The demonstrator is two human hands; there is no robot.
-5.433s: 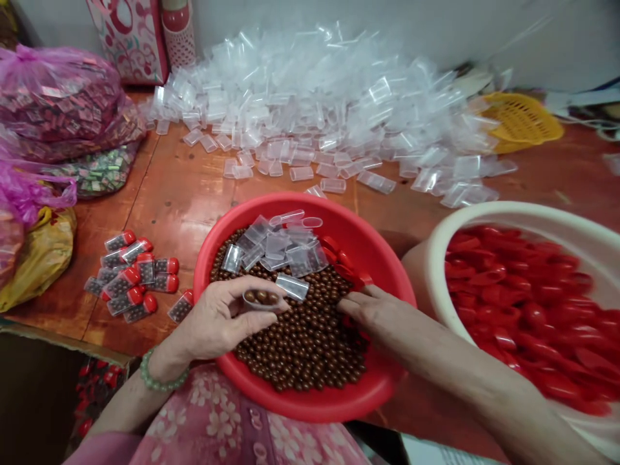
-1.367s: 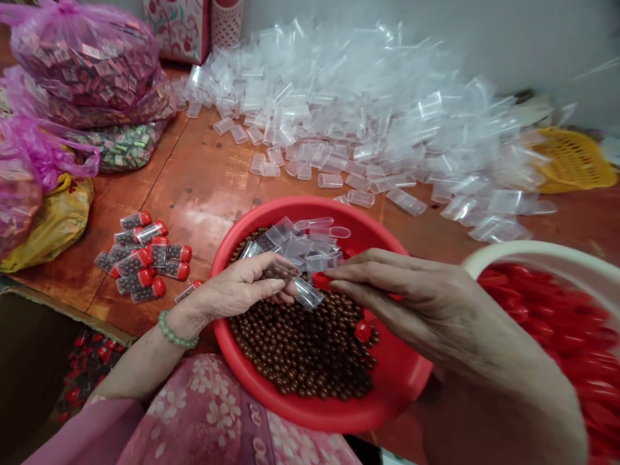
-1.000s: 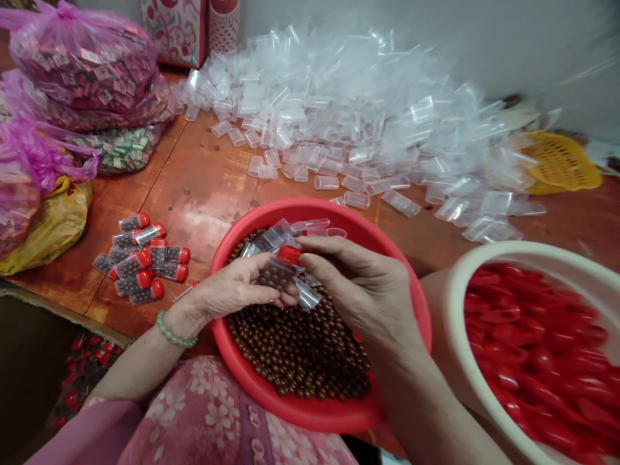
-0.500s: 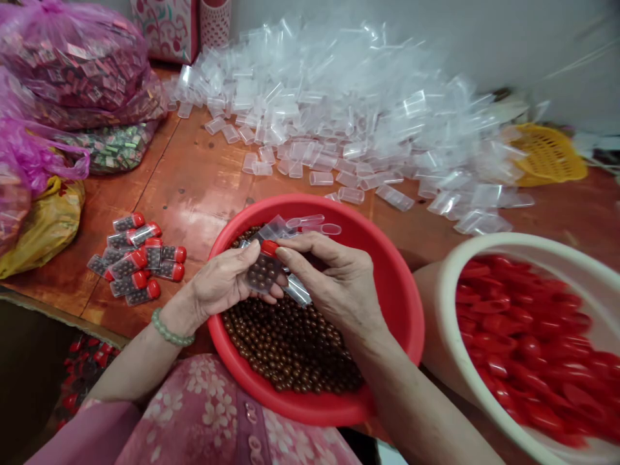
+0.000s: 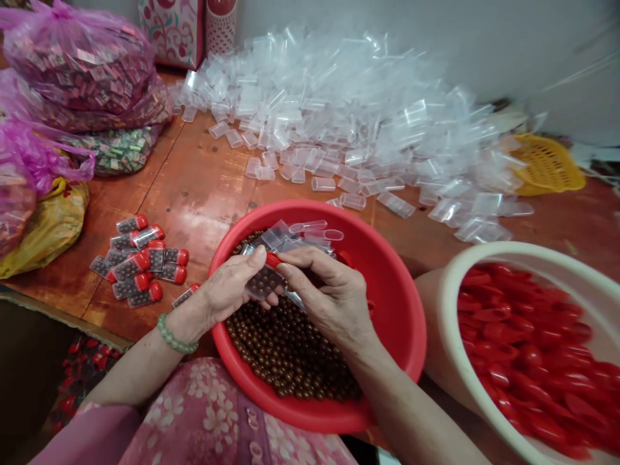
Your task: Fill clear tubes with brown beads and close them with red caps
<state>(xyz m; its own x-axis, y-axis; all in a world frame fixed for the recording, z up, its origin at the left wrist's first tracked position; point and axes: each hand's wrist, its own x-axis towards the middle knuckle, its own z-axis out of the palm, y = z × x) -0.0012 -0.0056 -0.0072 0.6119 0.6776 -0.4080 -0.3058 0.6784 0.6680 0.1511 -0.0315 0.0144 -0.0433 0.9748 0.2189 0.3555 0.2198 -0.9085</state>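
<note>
Over the red basin, my left hand is closed around a small clear plastic container filled with dark brown balls. My right hand pinches the red cap at the container's upper end. A shiny clear piece shows below my right fingers, partly hidden by them. Brown balls fill the near side of the red basin. Several clear sleeves lie in it beyond my hands. Capped containers full of balls form a loose group on the left, one of them beside my left wrist.
A large heap of clear sleeves covers the back of the wooden table. At right, a cream tub holds red caps. Purple bags are piled at left, and a yellow basket lies at the back right.
The container has tilted slightly between my hands, and my right fingers have moved a little over the red cap. A capped container beside my left wrist now shows. The view has shifted slightly.
</note>
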